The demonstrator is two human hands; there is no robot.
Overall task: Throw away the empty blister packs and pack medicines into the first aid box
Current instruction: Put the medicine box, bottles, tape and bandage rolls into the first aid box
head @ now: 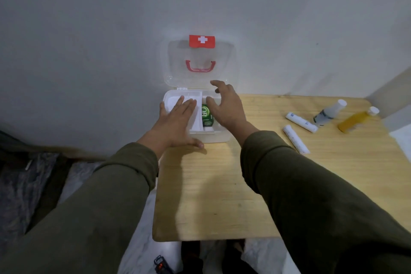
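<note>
The first aid box (219, 137) sits at the table's far left corner against the wall, its clear lid (200, 66) standing open, a green packet (207, 115) already lying in the middle compartment. The left hand (175, 121) lies flat with straight fingers across the white tray (196, 122), steadying the box and gripping nothing; the right hand (224, 104) hovers over the right side, fingers spread and loosely bent, holding nothing that I can see. To my eye the packet wants settling flat so the rest fits. Well apart on the wooden table (222, 196) wait 2 white tubes (301, 122), a clear bottle (329, 112) and a yellow bottle (355, 120), so keep that box pinned while reaching
</note>
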